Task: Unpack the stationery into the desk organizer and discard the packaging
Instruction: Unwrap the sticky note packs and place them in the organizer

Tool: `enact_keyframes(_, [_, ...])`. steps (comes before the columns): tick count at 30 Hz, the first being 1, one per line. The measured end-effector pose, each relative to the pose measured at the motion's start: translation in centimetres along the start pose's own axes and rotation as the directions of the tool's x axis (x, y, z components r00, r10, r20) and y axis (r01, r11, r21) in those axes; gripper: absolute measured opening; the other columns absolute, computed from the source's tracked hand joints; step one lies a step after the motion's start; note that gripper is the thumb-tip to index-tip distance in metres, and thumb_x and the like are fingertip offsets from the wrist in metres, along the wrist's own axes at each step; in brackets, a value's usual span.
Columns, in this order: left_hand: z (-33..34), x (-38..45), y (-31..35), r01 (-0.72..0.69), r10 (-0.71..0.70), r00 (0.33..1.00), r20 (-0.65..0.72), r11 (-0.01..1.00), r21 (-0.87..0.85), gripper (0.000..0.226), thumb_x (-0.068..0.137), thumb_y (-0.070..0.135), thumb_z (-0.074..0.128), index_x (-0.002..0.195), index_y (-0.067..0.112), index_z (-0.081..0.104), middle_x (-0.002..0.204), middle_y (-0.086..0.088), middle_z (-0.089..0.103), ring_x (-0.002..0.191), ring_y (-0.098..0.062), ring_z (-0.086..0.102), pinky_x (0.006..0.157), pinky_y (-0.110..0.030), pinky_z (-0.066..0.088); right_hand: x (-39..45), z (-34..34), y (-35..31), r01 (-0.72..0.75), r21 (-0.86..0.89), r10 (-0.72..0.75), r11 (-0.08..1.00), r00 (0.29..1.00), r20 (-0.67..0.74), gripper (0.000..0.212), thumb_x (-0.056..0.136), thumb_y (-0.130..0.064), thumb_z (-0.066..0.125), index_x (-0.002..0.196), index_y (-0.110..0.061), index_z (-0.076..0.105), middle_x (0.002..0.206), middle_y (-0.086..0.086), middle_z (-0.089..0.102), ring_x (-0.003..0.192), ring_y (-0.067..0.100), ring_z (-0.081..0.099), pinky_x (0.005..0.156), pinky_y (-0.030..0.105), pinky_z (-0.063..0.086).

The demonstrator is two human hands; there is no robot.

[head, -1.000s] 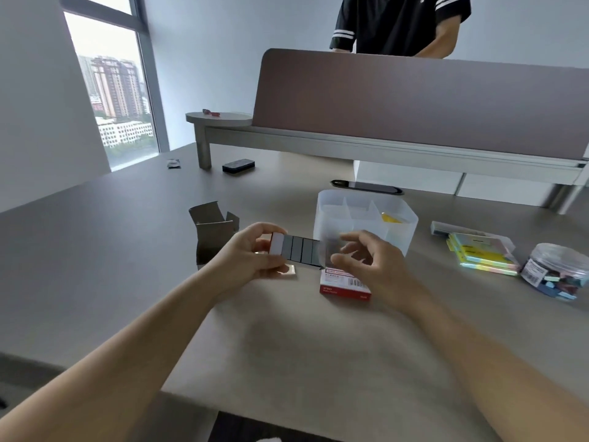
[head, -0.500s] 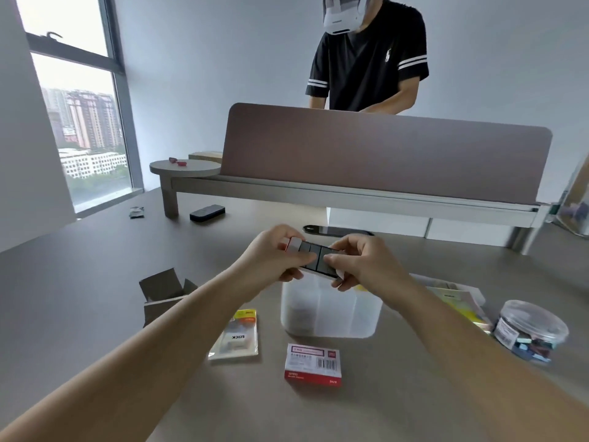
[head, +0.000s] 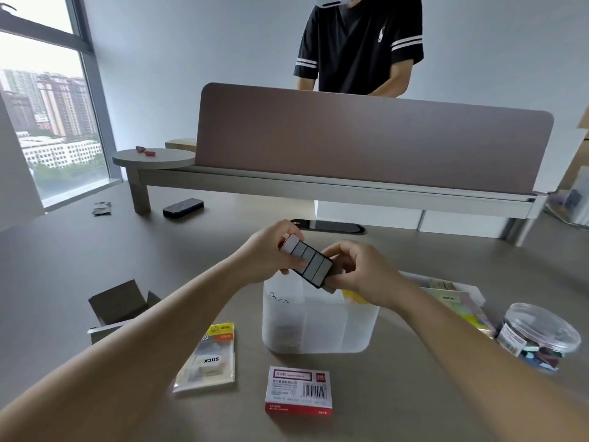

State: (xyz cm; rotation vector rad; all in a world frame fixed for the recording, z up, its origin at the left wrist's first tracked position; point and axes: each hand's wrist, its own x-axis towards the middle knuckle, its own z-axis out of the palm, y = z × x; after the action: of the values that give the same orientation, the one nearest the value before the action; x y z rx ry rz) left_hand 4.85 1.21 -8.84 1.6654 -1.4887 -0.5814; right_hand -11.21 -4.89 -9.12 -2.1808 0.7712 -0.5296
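My left hand [head: 266, 255] and my right hand [head: 360, 274] both grip a small box tray of grey staple strips [head: 307, 264], held tilted above the translucent white desk organizer [head: 318, 327]. The left hand holds its white and red end, the right hand its lower dark end. Yellow items show inside the organizer behind my right wrist. A red and white staple box [head: 299, 390] lies flat in front of the organizer.
A sticky-note packet [head: 208, 358] lies left of the red box, an open brown carton [head: 118, 306] farther left. Sticky-note pads [head: 452, 298] and a clear jar of clips [head: 538, 338] sit at right. A phone [head: 328, 225] lies behind. A person stands beyond the divider.
Both hands lifted the staple tray from just above the table to above the organizer and tilted it. My view rose, so the sticky-note packet now shows.
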Motion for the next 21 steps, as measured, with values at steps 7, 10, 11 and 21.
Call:
enact_keyframes(7, [0.2, 0.5, -0.7, -0.063, 0.06, 0.997, 0.053, 0.997, 0.053, 0.03, 0.076, 0.0, 0.063, 0.093, 0.017, 0.045, 0.078, 0.005, 0.053, 0.064, -0.011, 0.05, 0.049, -0.012, 0.043, -0.1, -0.1, 0.5, 0.006, -0.127, -0.004, 0.992, 1.0, 0.021, 0.032, 0.073, -0.012, 0.069, 0.099, -0.023, 0.053, 0.08, -0.01, 0.06, 0.064, 0.002, 0.05, 0.056, 0.016, 0.035])
enact_keyframes(10, [0.2, 0.5, -0.7, -0.079, 0.075, 0.995, 0.061, 0.995, 0.063, 0.031, 0.075, -0.001, 0.063, 0.094, 0.017, 0.046, 0.078, 0.007, 0.052, 0.065, -0.009, 0.049, 0.051, -0.011, 0.043, -0.2, -0.2, 0.5, 0.028, -0.153, -0.026, 0.988, 1.0, 0.018, 0.031, 0.074, -0.01, 0.068, 0.101, -0.021, 0.057, 0.09, -0.009, 0.059, 0.068, 0.008, 0.049, 0.058, 0.019, 0.037])
enact_keyframes(11, [0.2, 0.4, -0.8, -0.084, 0.08, 0.995, 0.064, 0.994, 0.063, 0.032, 0.075, -0.001, 0.064, 0.095, 0.018, 0.046, 0.078, 0.007, 0.052, 0.066, -0.009, 0.05, 0.053, -0.011, 0.044, -0.2, -0.2, 0.5, 0.029, -0.157, -0.027, 0.987, 1.0, 0.011, 0.029, 0.073, -0.01, 0.068, 0.098, -0.022, 0.058, 0.091, -0.009, 0.058, 0.072, 0.011, 0.048, 0.059, 0.02, 0.038])
enact_keyframes(21, [0.7, 0.2, -0.7, -0.163, 0.159, 0.984, 0.078, 0.985, 0.053, 0.039, 0.073, 0.0, 0.067, 0.094, 0.027, 0.049, 0.096, 0.0, 0.055, 0.097, -0.025, 0.056, 0.081, -0.035, 0.052, -0.5, -0.2, 1.2, 0.005, -0.139, -0.011, 0.99, 0.999, -0.04, 0.026, 0.077, -0.01, 0.064, 0.101, -0.018, 0.058, 0.091, -0.007, 0.06, 0.086, 0.014, 0.053, 0.071, 0.019, 0.042])
